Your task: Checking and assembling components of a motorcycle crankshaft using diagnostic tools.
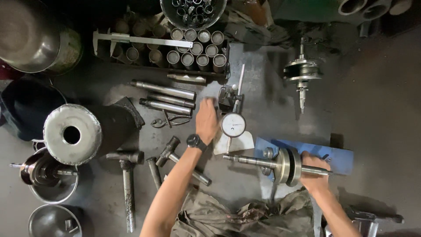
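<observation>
Nearest the camera a crumpled grey rag [245, 217] lies at the desk's [377, 131] lower edge, between the two forearms. Just beyond it the right hand [315, 172] has its fingers closed around the shaft of a crankshaft [280, 163], on the right side of its twin round webs. The crankshaft's long axis runs almost level, left to right, with its free stub end pointing left toward the other arm; it sits over a blue stand [337, 156]. Left of the forearm, hammers [127, 175] and punches lie with their handles toward the viewer.

Farther out, the left hand [206, 120], with a black wristwatch [194, 141], lies palm down with the fingers loosely spread and holds nothing. The dial gauge [233, 125] on its stand is just beside this hand, to its right, and directly above the crankshaft's left stub, so the left hand is the nearer one to it.

Beyond that lie steel pins [163, 90], then a tray of sleeves [195, 48] with a caliper [140, 40] across it, and a second crankshaft [301, 72] standing apart on the right.
</observation>
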